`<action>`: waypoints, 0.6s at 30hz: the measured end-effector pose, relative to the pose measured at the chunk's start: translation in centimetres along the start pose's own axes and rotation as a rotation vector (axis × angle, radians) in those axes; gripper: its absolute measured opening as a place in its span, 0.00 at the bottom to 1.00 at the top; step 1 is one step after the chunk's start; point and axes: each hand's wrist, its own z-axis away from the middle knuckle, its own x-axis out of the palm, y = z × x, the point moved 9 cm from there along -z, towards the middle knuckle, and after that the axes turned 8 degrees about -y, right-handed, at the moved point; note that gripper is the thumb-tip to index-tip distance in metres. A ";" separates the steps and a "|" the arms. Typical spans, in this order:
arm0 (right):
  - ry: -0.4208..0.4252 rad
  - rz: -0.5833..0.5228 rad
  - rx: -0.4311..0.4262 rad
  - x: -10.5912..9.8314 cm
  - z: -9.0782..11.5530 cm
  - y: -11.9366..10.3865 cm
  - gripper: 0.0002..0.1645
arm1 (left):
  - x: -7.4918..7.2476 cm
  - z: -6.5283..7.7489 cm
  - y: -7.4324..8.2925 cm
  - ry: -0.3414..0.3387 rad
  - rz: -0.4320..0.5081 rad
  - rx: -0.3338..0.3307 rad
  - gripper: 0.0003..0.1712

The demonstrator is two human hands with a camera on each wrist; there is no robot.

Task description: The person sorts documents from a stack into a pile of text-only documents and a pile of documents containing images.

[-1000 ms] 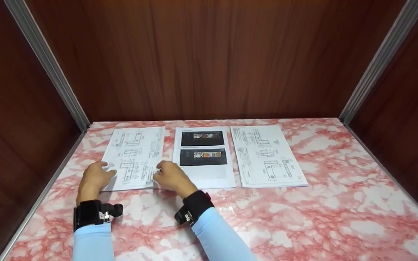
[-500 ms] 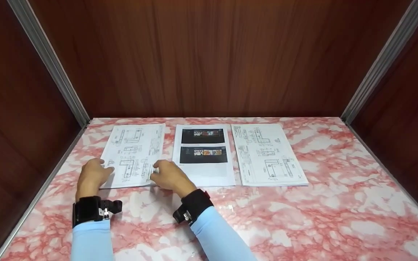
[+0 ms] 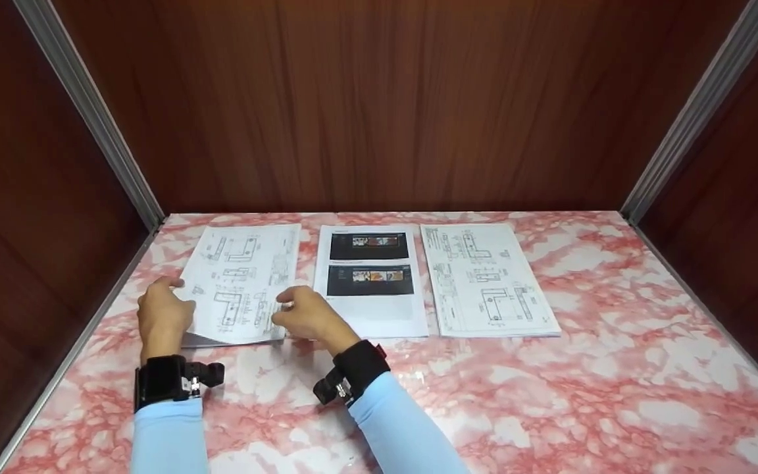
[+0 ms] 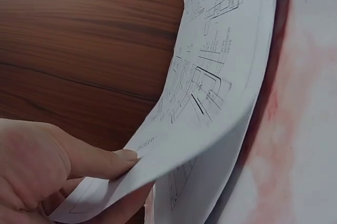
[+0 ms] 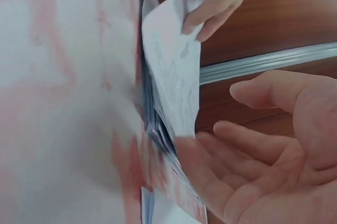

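A stack of printed technical drawings (image 3: 254, 263) lies at the left of the table. My left hand (image 3: 164, 315) pinches the near left corner of its top sheet (image 4: 210, 103) between thumb and fingers. That corner is bent up, and another printed page (image 4: 181, 184) shows beneath it. At the stack's near right corner is my right hand (image 3: 310, 318). Its thumb (image 5: 258, 92) stands apart from the loosely bent fingers, whose tips are right at the paper's edge in the right wrist view.
In the middle lies a stack with two dark printed pictures (image 3: 370, 280). Right of it is another stack of drawings (image 3: 484, 283). All lie on a red and white marbled table (image 3: 550, 408), with wood-grain panels (image 3: 379, 112) at the back and sides.
My left hand has lifted the near left corner of the top sheet, baring a dark, shaded strip at the front edge. The right hand has stayed nearly in place. Other stacks are unchanged.
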 end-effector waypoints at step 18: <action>0.055 -0.019 -0.006 -1.2 -0.2 0.4 0.32 | 0.8 0.6 -1.2 -0.120 0.039 -0.070 0.37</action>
